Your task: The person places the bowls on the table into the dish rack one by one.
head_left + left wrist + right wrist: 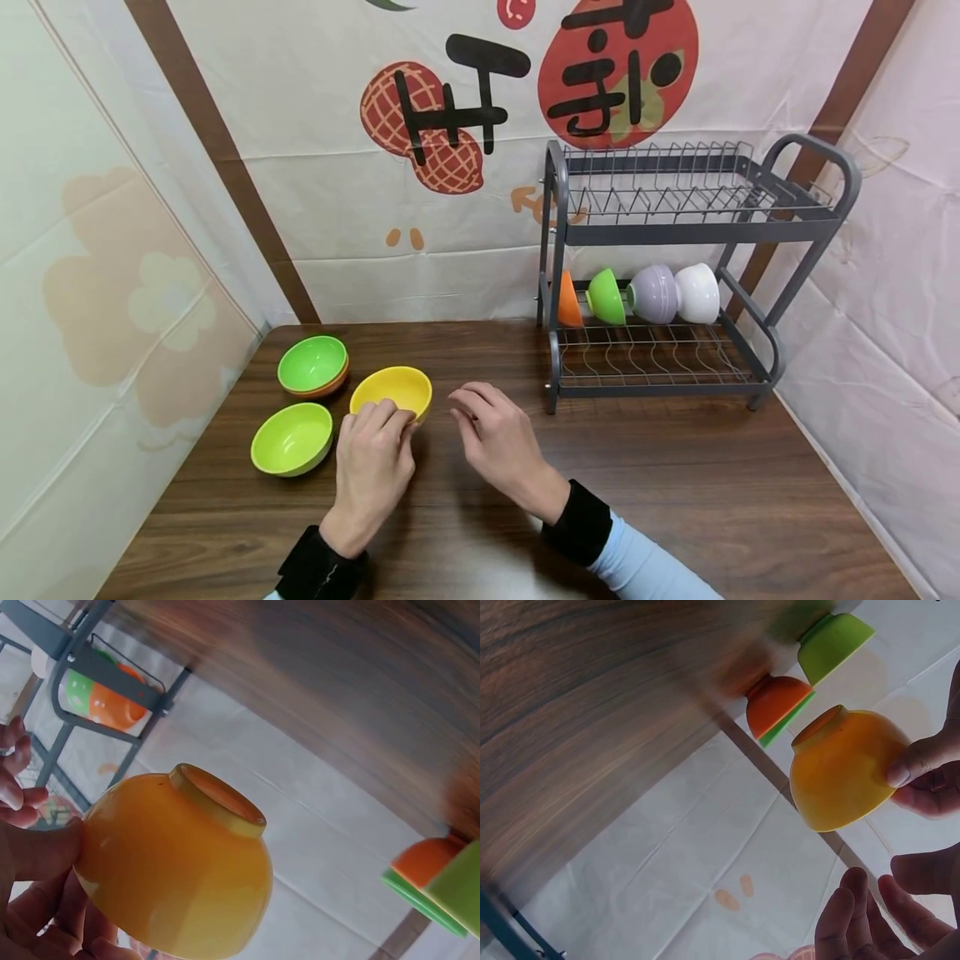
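Observation:
A yellow bowl [392,385] is pinched at its near rim by my left hand [373,467]. The left wrist view shows the thumb on the outer wall of the yellow bowl [180,862], whose foot faces the table across a gap. To the right, my right hand [504,440] hovers with loosely bent fingers, apart from the bowl and holding nothing. In the right wrist view the right hand's fingers [840,919] are beside the yellow bowl [847,772]. Left of it, a lime-green bowl [292,439] stands near a green bowl [312,364] nested in an orange bowl [330,387].
A dark two-tier dish rack [697,233] stands at the table's back right. On its lower tier, an orange bowl [569,302], a green bowl [606,298], a purple bowl [654,294] and a white bowl [698,293] lean sideways in a row. Printed cloth walls surround the wooden table [712,483].

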A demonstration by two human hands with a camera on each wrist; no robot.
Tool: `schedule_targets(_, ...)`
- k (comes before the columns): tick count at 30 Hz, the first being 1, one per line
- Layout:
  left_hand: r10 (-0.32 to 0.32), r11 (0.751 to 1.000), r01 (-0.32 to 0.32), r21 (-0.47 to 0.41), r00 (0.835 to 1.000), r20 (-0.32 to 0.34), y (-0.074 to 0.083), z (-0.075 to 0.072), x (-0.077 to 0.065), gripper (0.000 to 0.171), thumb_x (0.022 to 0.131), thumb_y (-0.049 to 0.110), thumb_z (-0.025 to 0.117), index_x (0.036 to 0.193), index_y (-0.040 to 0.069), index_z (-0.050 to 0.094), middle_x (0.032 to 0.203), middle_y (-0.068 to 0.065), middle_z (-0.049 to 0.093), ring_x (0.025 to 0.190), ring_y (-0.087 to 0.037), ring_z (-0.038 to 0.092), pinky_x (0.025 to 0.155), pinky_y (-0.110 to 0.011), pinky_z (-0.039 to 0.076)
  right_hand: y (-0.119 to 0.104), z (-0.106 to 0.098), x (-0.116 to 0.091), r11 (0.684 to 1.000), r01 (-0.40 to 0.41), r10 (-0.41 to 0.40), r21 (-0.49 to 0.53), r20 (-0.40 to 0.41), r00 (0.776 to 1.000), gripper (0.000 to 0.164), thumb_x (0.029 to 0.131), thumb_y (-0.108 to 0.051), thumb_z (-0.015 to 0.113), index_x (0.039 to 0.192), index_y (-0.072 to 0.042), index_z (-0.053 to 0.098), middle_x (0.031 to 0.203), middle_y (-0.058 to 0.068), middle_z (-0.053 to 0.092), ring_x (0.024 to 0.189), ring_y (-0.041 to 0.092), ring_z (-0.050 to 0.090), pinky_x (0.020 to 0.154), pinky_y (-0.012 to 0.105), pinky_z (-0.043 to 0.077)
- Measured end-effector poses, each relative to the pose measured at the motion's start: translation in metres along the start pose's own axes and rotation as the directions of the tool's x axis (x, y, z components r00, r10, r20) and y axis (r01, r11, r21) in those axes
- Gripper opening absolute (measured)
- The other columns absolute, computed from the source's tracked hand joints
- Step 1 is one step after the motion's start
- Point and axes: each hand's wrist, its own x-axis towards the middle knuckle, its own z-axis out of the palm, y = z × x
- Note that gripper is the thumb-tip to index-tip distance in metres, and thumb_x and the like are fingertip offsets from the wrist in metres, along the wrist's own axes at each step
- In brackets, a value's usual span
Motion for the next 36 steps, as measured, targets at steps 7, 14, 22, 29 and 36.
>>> schedule_targets(7, 0.01, 1.0, -0.01, -0.021, 1.0, 0.018, 0.012, 0.01, 0.011, 0.008, 0.086, -0.001, 0.083, 0.089, 0.002, 0.076, 0.081, -0.004, 0.057, 0.076, -0.028, 0.052, 0.07, -0.041, 0.035, 0.006, -0.008, 0.001, 0.995, -0.079, 0.079, 0.054, -0.001, 0.997, 0.022, 0.099, -0.003, 0.072, 0.12, -0.005, 0.072, 0.118, 0.003, 0.067, 0.085, 0.006, 0.063, 0.072, 0.02, 0.054)
schedule_targets(14, 0.057, 0.998, -0.056, -0.031, 0.998, 0.02, 0.021, 0.019, 0.017, 0.006, 0.086, -0.001, 0.081, 0.09, 0.001, 0.077, 0.081, -0.004, 0.056, 0.075, -0.029, 0.051, 0.068, -0.04, 0.035, 0.01, -0.014, -0.001, 0.99, -0.119, 0.119, 0.078, 0.012, 0.993, 0.024, 0.101, -0.003, 0.069, 0.125, -0.004, 0.07, 0.122, 0.007, 0.066, 0.084, 0.008, 0.062, 0.071, 0.029, 0.057)
schedule_targets(22, 0.103, 0.993, -0.101, -0.058, 0.994, 0.035, 0.034, 0.026, 0.021, 0.009, 0.085, -0.001, 0.083, 0.092, 0.003, 0.078, 0.083, -0.004, 0.057, 0.078, -0.029, 0.051, 0.069, -0.039, 0.035, 0.018, -0.021, -0.006, 0.991, -0.119, 0.121, 0.064, -0.039, 0.992, 0.025, 0.101, 0.001, 0.068, 0.126, -0.003, 0.069, 0.122, 0.008, 0.065, 0.08, 0.009, 0.059, 0.068, 0.026, 0.055)
schedule_targets(29, 0.152, 0.986, -0.151, -0.077, 0.988, 0.016, 0.041, 0.03, 0.023, 0.012, 0.083, -0.002, 0.085, 0.091, 0.004, 0.077, 0.083, -0.005, 0.057, 0.077, -0.029, 0.05, 0.069, -0.039, 0.035, 0.026, -0.025, -0.011, 0.992, -0.09, 0.09, 0.087, -0.002, 0.996, 0.029, 0.102, 0.006, 0.063, 0.13, 0.0, 0.067, 0.132, 0.013, 0.062, 0.106, 0.019, 0.067, 0.085, 0.029, 0.058)
schedule_targets(36, 0.207, 0.975, -0.206, -0.079, 0.978, 0.014, 0.047, 0.032, 0.026, 0.009, 0.084, -0.002, 0.082, 0.091, 0.003, 0.078, 0.083, -0.005, 0.055, 0.076, -0.028, 0.049, 0.068, -0.039, 0.037, 0.031, -0.029, -0.017, 0.996, -0.059, 0.053, 0.073, 0.087, 0.995, 0.032, 0.099, 0.009, 0.065, 0.13, -0.001, 0.068, 0.135, 0.013, 0.062, 0.119, 0.024, 0.065, 0.096, 0.032, 0.055)
